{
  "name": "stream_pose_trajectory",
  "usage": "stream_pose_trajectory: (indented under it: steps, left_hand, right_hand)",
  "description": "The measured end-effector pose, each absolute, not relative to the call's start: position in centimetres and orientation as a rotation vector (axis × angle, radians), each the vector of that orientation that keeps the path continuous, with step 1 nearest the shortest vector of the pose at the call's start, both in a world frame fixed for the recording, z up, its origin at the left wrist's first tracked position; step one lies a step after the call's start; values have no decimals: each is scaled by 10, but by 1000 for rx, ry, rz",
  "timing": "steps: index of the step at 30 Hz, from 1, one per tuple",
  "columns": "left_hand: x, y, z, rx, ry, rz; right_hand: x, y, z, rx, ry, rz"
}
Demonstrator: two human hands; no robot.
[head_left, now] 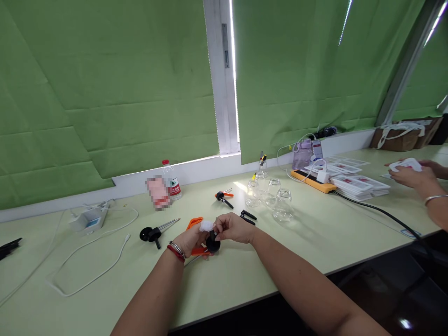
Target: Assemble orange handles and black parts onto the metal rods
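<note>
My left hand (191, 241) is closed around a piece with a black disc-shaped top (213, 244) and a thin metal rod pointing down-left. A translucent white part (206, 226) shows above the disc, and orange parts (194, 222) show beside the fingers. My right hand (231, 227) has its fingertips pinched at a small black part on top of this piece; the exact grip is partly hidden. Left of my hands lies a similar black piece with metal rods (154, 234). Black handles (248, 216) lie just beyond my right hand, and another black-and-orange piece (222, 196) is farther back.
Several glass jars (283, 205) stand to the right. Behind are a water bottle (175, 186) and a blurred pink item (159, 192). A white cable (101, 280) loops at left. Beyond an orange power strip (311, 182) and card stacks (353, 186), another person's hands (416, 175) hold a white item.
</note>
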State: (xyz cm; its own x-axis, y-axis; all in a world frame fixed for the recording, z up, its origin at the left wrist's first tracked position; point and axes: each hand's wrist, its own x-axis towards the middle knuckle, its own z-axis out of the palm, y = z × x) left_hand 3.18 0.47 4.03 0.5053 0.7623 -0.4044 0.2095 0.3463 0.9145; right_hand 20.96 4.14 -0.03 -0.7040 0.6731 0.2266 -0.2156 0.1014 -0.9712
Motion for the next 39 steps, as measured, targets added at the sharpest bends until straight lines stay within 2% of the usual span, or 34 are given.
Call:
stream_pose_trajectory:
  steps: [39]
  left_hand:
    - [30, 6, 39, 1195, 1000, 457]
  right_hand:
    - [209, 42, 0, -480, -1700, 1692]
